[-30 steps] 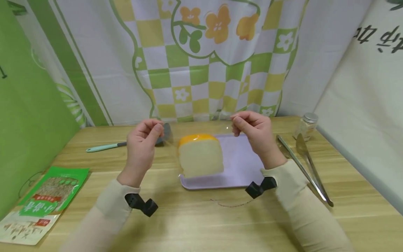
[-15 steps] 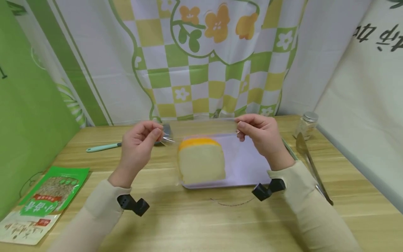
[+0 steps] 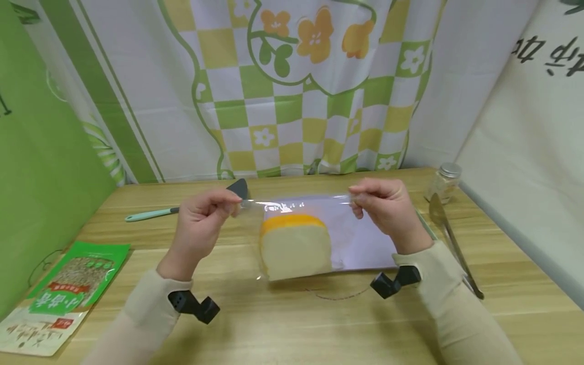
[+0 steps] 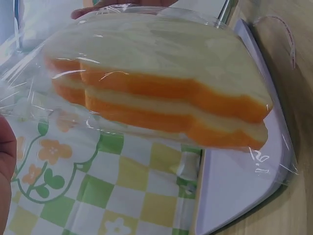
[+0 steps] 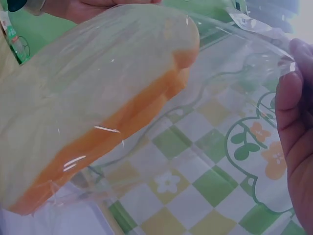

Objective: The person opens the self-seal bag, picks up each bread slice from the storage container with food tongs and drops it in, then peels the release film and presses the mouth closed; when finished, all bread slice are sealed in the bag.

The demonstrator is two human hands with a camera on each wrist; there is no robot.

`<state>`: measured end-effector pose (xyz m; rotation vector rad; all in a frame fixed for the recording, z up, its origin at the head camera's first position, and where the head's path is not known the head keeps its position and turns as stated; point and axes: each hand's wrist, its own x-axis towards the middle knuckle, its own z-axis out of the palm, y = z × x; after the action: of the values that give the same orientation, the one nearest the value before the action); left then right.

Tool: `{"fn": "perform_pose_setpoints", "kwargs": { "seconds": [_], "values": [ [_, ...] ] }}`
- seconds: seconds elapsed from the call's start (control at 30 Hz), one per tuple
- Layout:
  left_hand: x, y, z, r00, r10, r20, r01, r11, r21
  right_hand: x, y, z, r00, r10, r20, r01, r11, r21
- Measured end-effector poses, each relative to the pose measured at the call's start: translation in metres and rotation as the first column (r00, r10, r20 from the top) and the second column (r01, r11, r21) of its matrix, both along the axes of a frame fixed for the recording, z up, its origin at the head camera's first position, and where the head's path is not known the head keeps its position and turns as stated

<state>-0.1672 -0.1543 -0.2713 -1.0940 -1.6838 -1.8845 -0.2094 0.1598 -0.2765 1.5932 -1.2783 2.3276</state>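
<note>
Two slices of bread [image 3: 296, 251] with orange crusts lie together inside a clear plastic bag [image 3: 285, 207]. My left hand [image 3: 201, 223] pinches the bag's upper left corner between thumb and fingers. The upper right corner is pinched by my right hand [image 3: 380, 210]. The bag hangs stretched between them, in front of a lilac tray [image 3: 365, 243]. Seen from the left wrist, the bread [image 4: 161, 83] shows both crust edges through the film. In the right wrist view, the bag's edge runs taut to the right hand's fingertips [image 5: 291, 83].
Behind the left hand lies a spatula [image 3: 152, 214] with a mint handle. A green seed packet [image 3: 68, 289] is at the left. Metal tongs [image 3: 449, 238] and a glass jar [image 3: 444, 183] stand at the right. A thin string [image 3: 337, 298] lies on the wooden table [image 3: 292, 334].
Both hands have come down slightly and the right one has moved outward. The bag's top edge is stretched wider, and the bread hangs lower and nearer the front.
</note>
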Motion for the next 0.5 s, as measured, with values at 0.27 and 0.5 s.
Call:
{"fn": "perform_pose_setpoints", "kwargs": {
  "seconds": [0.27, 0.5],
  "values": [
    [0.0013, 0.001, -0.0034, 0.998, -0.065, 0.027, 0.066, 0.998, -0.023, -0.0042, 0.0041, -0.0071, 0.992, 0.06, -0.109, -0.059, 0.998, 0.012],
    [-0.0013, 0.0002, -0.0029, 0.974, -0.224, 0.044, 0.223, 0.974, 0.039, -0.0015, 0.0044, -0.0022, 0.989, 0.071, -0.129, -0.074, 0.997, -0.015]
  ]
}}
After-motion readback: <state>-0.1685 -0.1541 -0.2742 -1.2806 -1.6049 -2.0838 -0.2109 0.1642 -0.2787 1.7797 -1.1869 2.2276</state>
